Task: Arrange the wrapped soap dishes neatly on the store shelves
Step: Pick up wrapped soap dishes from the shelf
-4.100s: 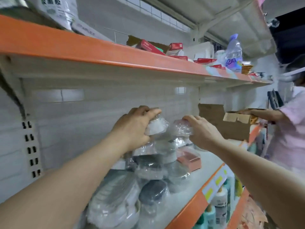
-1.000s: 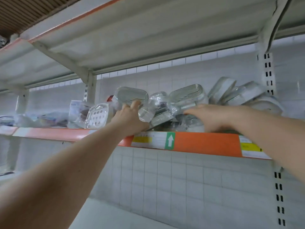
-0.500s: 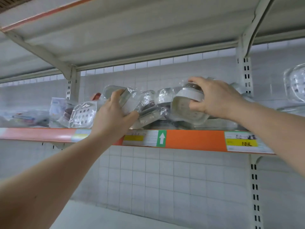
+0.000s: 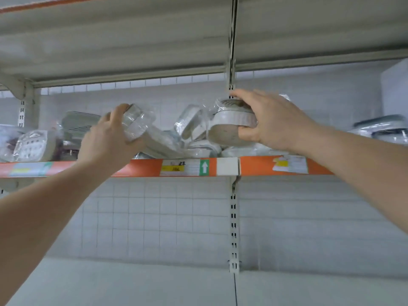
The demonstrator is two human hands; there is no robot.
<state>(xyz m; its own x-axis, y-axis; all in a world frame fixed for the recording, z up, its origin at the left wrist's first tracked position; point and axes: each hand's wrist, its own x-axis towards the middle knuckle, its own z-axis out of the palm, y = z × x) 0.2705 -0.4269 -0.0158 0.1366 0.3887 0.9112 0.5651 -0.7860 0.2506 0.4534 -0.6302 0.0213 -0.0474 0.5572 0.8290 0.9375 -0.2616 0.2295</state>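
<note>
Both arms reach up to an orange-edged shelf (image 4: 143,167) above eye level. My right hand (image 4: 271,120) grips a white oval wrapped soap dish (image 4: 229,127), tilted on its side above the shelf near the upright post. My left hand (image 4: 106,140) holds a clear wrapped soap dish (image 4: 136,122) at the left of a loose heap of wrapped soap dishes (image 4: 189,138) that lean on each other on the shelf.
More wrapped dishes (image 4: 33,146) lie at the shelf's far left, and dark-rimmed ones (image 4: 384,129) at the far right. A slotted upright (image 4: 234,217) divides the bays. Price labels (image 4: 176,167) sit on the orange edge. A white lower shelf (image 4: 132,283) lies below.
The view has shifted right along the shelf. My right hand has carried the white oval dish rightward toward the upright, and my left hand now holds a clear dish raised off the heap.
</note>
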